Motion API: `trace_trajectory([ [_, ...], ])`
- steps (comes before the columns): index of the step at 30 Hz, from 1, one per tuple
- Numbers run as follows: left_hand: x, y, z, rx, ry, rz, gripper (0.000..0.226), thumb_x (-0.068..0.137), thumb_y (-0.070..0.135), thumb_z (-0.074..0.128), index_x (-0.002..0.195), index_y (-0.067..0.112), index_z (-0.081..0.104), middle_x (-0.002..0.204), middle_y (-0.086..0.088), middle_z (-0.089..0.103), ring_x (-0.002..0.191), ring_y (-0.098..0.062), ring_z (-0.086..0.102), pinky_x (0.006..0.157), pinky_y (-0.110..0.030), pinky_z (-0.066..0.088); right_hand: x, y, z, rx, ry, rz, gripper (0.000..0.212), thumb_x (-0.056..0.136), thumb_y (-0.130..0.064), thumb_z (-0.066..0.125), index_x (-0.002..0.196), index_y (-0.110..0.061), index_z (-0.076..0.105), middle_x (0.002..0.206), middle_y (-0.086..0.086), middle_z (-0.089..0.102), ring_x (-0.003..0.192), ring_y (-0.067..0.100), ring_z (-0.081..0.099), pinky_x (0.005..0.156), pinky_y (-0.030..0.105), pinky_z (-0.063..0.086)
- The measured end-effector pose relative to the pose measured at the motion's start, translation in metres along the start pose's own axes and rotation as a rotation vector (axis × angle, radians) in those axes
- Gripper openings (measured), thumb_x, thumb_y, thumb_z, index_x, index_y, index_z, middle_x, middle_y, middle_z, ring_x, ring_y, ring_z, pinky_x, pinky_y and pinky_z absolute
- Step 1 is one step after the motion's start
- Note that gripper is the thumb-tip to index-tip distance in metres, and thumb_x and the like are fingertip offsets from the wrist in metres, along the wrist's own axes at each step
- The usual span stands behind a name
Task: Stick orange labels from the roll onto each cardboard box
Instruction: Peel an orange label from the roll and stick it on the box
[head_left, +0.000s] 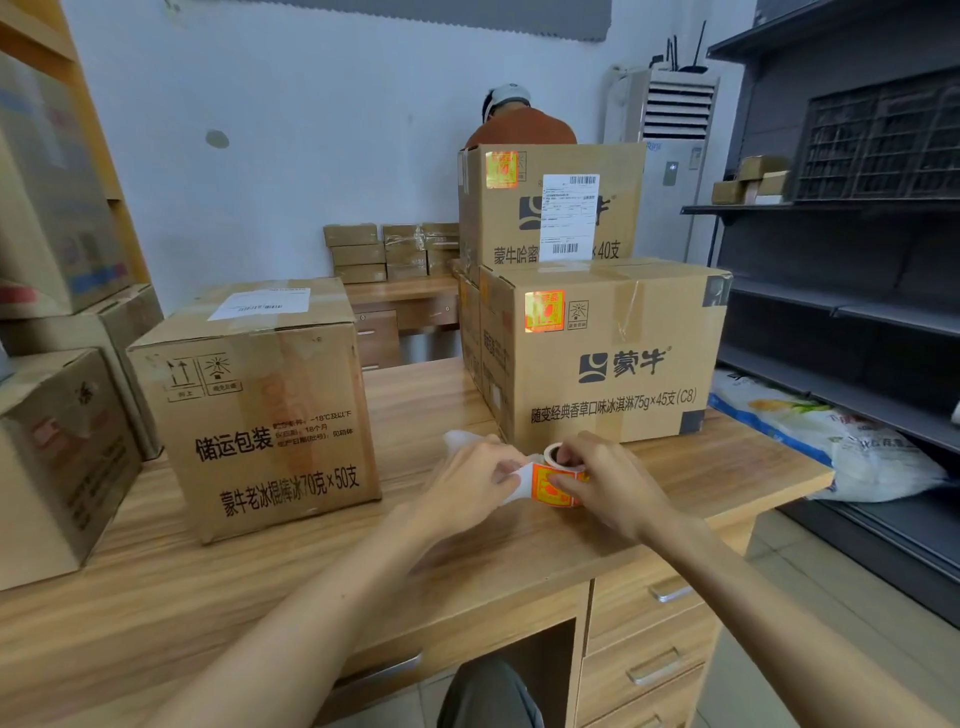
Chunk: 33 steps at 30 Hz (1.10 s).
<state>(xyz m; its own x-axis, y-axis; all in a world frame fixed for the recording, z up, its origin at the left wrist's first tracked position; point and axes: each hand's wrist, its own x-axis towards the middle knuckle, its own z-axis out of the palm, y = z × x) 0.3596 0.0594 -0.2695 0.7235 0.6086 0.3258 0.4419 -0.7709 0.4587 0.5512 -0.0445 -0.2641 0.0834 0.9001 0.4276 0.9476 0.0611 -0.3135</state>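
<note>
The label roll (557, 467) is near the middle of the bench (260, 597), closer to its right edge, just in front of the lower right box (613, 364). I cannot tell whether it rests on the wood. The right hand (613, 483) grips the roll, fingers curled over the outermost orange label (545, 488). The left hand (467, 488) pinches the white backing strip (521, 483). The lower right box and the stacked box (556, 218) each carry an orange sticker (544, 310). The left box (260, 415) stands well apart, towards the left edge.
</note>
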Motion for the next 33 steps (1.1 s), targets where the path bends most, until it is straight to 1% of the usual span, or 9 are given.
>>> trace_trajectory([
  [2,0.002,0.004,0.0,0.005,-0.005,-0.02,0.033,0.092,0.011,0.06,0.122,0.023,0.069,0.116,0.002,0.065,0.105,-0.021,0.061,0.09,-0.043,0.051,-0.002,0.002,0.0,0.018,0.002,0.001,0.022,0.088,-0.032,0.072,0.097,-0.02,0.056,0.097,-0.004,0.057,0.088,0.021,0.057,0.071,0.036,0.043],
  [6,0.005,0.011,0.0,0.023,0.0,-0.021,0.049,0.087,-0.003,0.055,0.127,0.021,0.068,0.129,0.0,0.068,0.117,-0.02,0.06,0.097,-0.038,0.049,-0.004,0.004,0.001,0.033,0.003,-0.004,0.023,0.088,-0.032,0.071,0.101,-0.018,0.059,0.097,-0.007,0.052,0.088,0.019,0.056,0.069,0.032,0.036],
  [9,0.006,0.01,0.002,-0.056,0.03,-0.024,0.024,0.091,0.01,0.063,0.109,0.02,0.075,0.109,0.0,0.071,0.081,-0.011,0.061,0.072,-0.031,0.049,-0.006,0.006,0.002,0.055,0.012,-0.005,0.025,0.087,-0.033,0.072,0.103,-0.019,0.06,0.096,-0.008,0.051,0.086,0.019,0.057,0.07,0.034,0.042],
  [11,0.007,0.009,0.003,-0.087,0.057,-0.022,0.01,0.093,0.016,0.067,0.099,0.017,0.075,0.1,-0.002,0.07,0.069,-0.006,0.055,0.062,-0.027,0.045,-0.007,0.007,0.002,0.066,0.017,-0.005,0.026,0.086,-0.032,0.073,0.104,-0.019,0.06,0.098,-0.007,0.052,0.086,0.019,0.058,0.072,0.038,0.045],
  [14,0.004,0.011,0.004,-0.192,0.028,-0.038,0.007,0.095,0.014,0.066,0.09,0.016,0.071,0.087,-0.002,0.063,0.059,-0.006,0.056,0.042,-0.03,0.049,-0.008,0.008,0.002,0.072,0.024,-0.002,0.024,0.087,-0.033,0.072,0.103,-0.019,0.06,0.096,-0.009,0.049,0.086,0.02,0.057,0.074,0.04,0.046],
  [17,0.004,0.013,0.005,-0.244,-0.015,-0.022,0.009,0.096,0.01,0.064,0.09,0.014,0.071,0.086,-0.006,0.062,0.065,-0.011,0.058,0.047,-0.031,0.056,-0.009,0.007,0.003,0.06,0.027,0.017,0.025,0.089,-0.034,0.07,0.105,-0.018,0.059,0.099,-0.009,0.05,0.084,0.018,0.055,0.073,0.039,0.046],
  [21,0.003,0.014,0.007,-0.288,-0.019,-0.026,0.017,0.097,0.011,0.064,0.085,0.023,0.069,0.088,-0.005,0.062,0.07,-0.011,0.06,0.052,-0.029,0.057,-0.019,0.001,0.001,0.028,0.084,0.002,0.031,0.091,-0.036,0.067,0.113,-0.02,0.053,0.119,-0.007,0.043,0.081,0.014,0.052,0.071,0.039,0.049],
  [26,0.0,0.017,0.006,-0.363,-0.002,-0.066,0.014,0.098,0.009,0.063,0.089,0.017,0.07,0.077,0.003,0.06,0.063,-0.008,0.058,0.053,-0.029,0.056,-0.037,-0.015,0.004,-0.009,0.17,-0.02,0.023,0.09,-0.038,0.067,0.089,-0.022,0.05,0.094,-0.008,0.049,0.072,0.015,0.054,0.061,0.036,0.047],
  [33,-0.003,0.021,0.002,-0.436,-0.042,-0.042,0.026,0.097,0.006,0.064,0.082,0.027,0.069,0.079,0.005,0.057,0.067,-0.006,0.057,0.048,-0.024,0.052,-0.036,-0.026,0.01,0.108,0.148,0.114,0.019,0.091,-0.041,0.066,0.092,-0.024,0.061,0.101,-0.008,0.06,0.086,0.018,0.06,0.073,0.036,0.046],
])
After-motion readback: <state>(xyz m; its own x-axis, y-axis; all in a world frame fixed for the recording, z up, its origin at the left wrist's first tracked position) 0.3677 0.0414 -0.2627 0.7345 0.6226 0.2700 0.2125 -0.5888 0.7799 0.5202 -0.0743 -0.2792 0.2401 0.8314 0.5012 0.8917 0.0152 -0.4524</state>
